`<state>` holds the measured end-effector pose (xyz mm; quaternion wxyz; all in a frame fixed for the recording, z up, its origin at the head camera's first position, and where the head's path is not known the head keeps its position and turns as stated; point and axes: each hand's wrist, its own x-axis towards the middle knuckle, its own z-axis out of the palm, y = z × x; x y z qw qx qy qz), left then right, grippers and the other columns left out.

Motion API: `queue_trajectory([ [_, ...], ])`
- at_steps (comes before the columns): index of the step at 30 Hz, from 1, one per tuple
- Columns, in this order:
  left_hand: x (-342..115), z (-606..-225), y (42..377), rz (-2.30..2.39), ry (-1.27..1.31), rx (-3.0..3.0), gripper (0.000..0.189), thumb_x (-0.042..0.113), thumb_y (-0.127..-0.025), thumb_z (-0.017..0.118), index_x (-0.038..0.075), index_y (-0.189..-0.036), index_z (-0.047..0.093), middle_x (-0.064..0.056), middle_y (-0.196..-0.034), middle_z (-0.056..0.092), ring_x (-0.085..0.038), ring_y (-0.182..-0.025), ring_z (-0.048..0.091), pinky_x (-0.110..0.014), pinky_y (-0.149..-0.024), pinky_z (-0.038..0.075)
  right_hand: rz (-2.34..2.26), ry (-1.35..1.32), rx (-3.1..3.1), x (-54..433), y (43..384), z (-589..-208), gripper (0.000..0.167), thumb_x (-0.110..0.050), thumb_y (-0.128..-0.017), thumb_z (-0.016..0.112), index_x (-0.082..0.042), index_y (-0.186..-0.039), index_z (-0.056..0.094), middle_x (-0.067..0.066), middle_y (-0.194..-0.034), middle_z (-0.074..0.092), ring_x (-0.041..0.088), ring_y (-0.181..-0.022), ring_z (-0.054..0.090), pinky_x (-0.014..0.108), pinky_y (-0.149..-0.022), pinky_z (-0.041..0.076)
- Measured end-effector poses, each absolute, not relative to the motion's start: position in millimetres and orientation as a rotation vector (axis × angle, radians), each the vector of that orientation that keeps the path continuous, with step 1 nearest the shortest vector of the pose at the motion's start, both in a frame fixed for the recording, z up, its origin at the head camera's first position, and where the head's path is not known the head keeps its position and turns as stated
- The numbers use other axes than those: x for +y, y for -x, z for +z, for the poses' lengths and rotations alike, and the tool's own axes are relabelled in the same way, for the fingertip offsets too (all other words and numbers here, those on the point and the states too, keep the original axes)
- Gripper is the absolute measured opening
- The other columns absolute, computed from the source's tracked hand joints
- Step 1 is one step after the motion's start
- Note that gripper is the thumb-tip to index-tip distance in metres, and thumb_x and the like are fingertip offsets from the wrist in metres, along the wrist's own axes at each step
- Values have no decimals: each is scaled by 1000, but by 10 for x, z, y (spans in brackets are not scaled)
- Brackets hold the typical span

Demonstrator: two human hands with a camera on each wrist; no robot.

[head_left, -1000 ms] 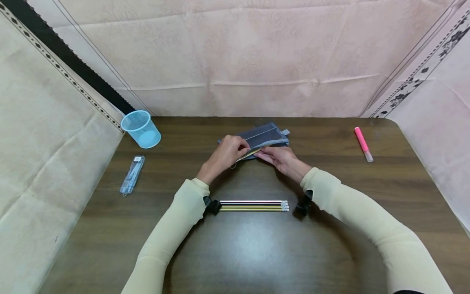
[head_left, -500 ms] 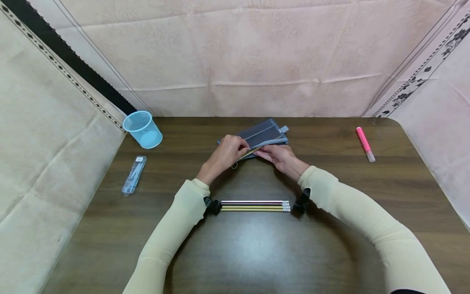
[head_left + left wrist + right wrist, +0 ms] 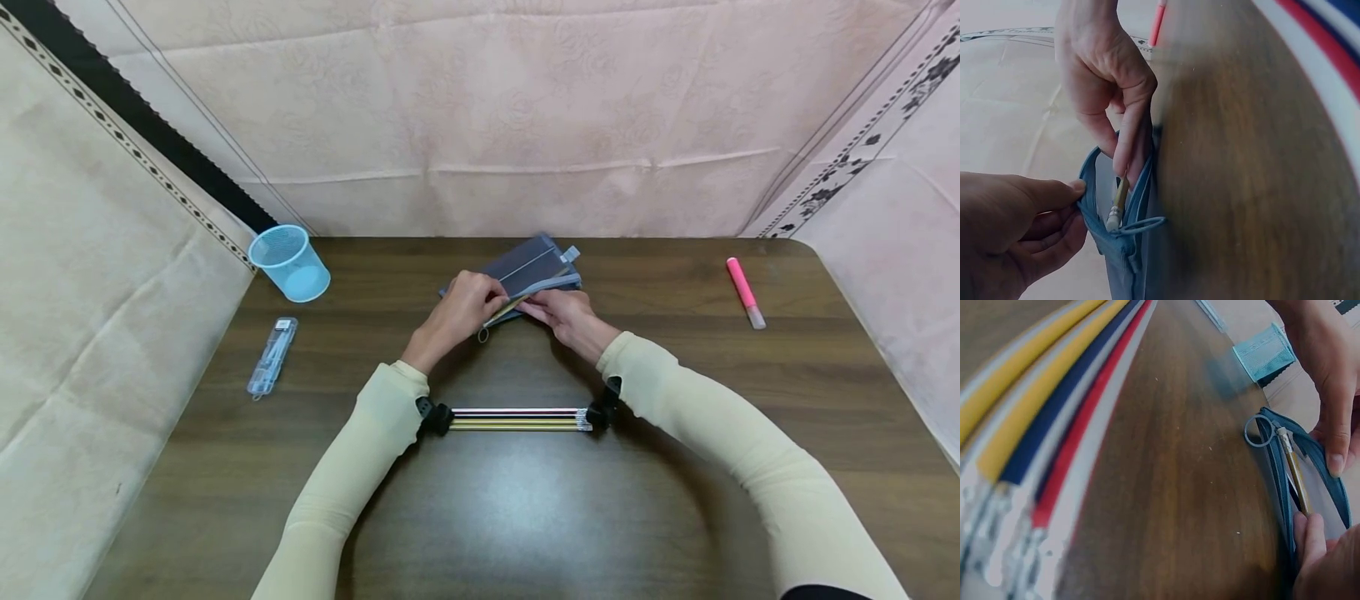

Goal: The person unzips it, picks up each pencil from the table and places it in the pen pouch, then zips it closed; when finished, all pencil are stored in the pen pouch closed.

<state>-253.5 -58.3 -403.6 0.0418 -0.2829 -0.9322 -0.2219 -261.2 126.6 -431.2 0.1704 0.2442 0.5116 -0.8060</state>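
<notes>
A blue zippered pencil pouch (image 3: 525, 260) is held at the far middle of the table, its mouth unzipped toward the person. My left hand (image 3: 467, 307) pinches one edge of the mouth between thumb and fingers, as the left wrist view shows. A yellow pencil (image 3: 1295, 475) with a metal ferrule and eraser lies inside the opening, eraser end by the pull ring (image 3: 1259, 431). Fingers of my right hand (image 3: 567, 318) reach into the mouth and pinch this pencil; its far end is hidden in the pouch.
Several striped pencils (image 3: 517, 419) lie side by side below the hands, between the wrist cameras. A light blue mesh cup (image 3: 291, 265) leans at far left, with a clear blue case (image 3: 272, 358) nearer. A pink marker (image 3: 746, 293) lies at right.
The pouch has swung slightly, its tabbed end shifting left and away. My right hand has moved a little left with it; my left hand keeps almost the same place.
</notes>
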Motion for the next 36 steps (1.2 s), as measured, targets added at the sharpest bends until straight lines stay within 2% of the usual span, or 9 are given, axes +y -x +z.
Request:
queue_trajectory([
  [4,-610,-4032,2553,-725,849,-2866,17,17,-97,68,5,-101,80,-7,-96,78,-17,-87,72,-34,-82,58,-2273,-705,1445,1263,2615,-4292,46,11,-95,56,3,-140,55,19,-133,63,15,-80,75,29,-91,57],
  [7,-622,-4019,2564,-745,839,-2885,19,18,-97,68,4,-103,79,-7,-97,78,-17,-85,70,-33,-81,58,-2282,-704,1425,1268,2622,-4284,46,11,-95,57,3,-140,55,15,-107,77,14,-73,74,30,-93,56],
  [11,-627,-3999,2580,-756,842,-2900,19,18,-98,68,4,-103,79,-7,-97,78,-17,-85,69,-33,-81,57,-2310,-690,1386,1268,2640,-4283,46,12,-96,54,5,-141,53,6,-73,75,14,-71,73,30,-96,54],
  [12,-626,-3995,2583,-758,842,-2905,18,17,-98,68,4,-103,79,-7,-97,78,-17,-86,69,-34,-81,57,-2310,-685,1381,1262,2637,-4281,46,11,-96,54,5,-141,53,9,-80,77,15,-79,75,30,-96,54],
  [18,-627,-4022,2566,-755,860,-2932,17,16,-99,66,5,-102,79,-8,-100,78,-18,-91,71,-34,-85,58,-2260,-623,1311,1280,2623,-4310,45,4,-100,55,3,-144,51,11,-84,78,16,-83,75,25,-87,58],
  [21,-626,-4041,2558,-758,874,-2911,16,15,-98,66,5,-101,79,-8,-99,78,-18,-91,71,-35,-85,58,-2241,-595,1283,1316,2652,-4323,46,2,-100,55,2,-146,49,9,-80,77,15,-76,75,24,-82,59],
  [24,-625,-4052,2551,-763,880,-2907,16,15,-98,67,4,-102,79,-8,-100,77,-18,-91,71,-35,-86,58,-2238,-591,1280,1318,2676,-4341,48,4,-99,55,1,-146,49,16,-103,77,16,-76,75,24,-83,59],
  [30,-619,-4062,2552,-736,898,-2924,18,17,-99,66,4,-104,78,-9,-102,77,-18,-91,71,-34,-86,58,-2230,-604,1324,1297,2729,-4346,49,9,-98,53,2,-146,48,19,-146,51,15,-73,75,24,-85,58],
  [36,-614,-4058,2559,-771,881,-2912,18,17,-99,66,5,-104,78,-8,-103,77,-17,-91,70,-34,-86,58,-2218,-622,1362,1273,2791,-4339,49,8,-99,52,-1,-147,48,19,-147,52,22,-117,65,25,-87,57],
])
